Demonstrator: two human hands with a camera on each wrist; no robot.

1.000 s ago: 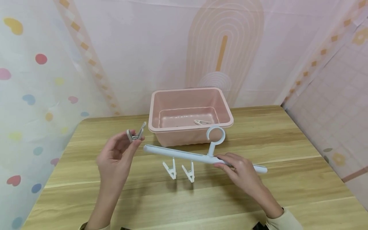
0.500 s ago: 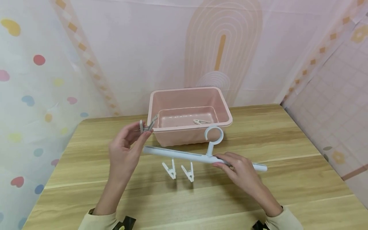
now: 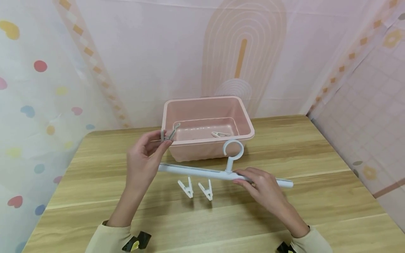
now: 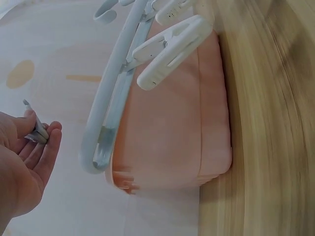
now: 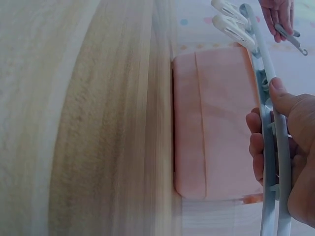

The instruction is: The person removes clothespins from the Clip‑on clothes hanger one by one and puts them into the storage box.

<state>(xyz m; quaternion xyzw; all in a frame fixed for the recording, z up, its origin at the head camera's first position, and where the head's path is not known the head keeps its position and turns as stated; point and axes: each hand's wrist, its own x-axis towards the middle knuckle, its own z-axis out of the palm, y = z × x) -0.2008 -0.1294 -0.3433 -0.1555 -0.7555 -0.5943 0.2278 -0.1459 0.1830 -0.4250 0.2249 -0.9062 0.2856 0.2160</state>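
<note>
A pale blue bar hanger [image 3: 196,171] with a round hook [image 3: 233,140] is held level above the table by my right hand [image 3: 264,189], which grips it right of the hook. Two white clips [image 3: 186,188] hang from the bar's left half, as the white clip [image 4: 172,51] in the left wrist view shows up close. Between thumb and fingers, my left hand [image 3: 142,160] pinches a grey clothespin [image 3: 172,134]. That hand overlaps the hanger's left end in the head view; the left wrist view shows its fingers apart from the bar.
Behind the hanger, a pink plastic basket [image 3: 209,142] stands on the wooden table [image 3: 281,147], with a white clip [image 3: 220,134] inside. A patterned cloth backdrop [image 3: 142,70] rises along the table's back and sides.
My left hand has moved right and slightly away from me with the grey clothespin, from left of the basket to its front left corner. The right hand and hanger stay nearly still.
</note>
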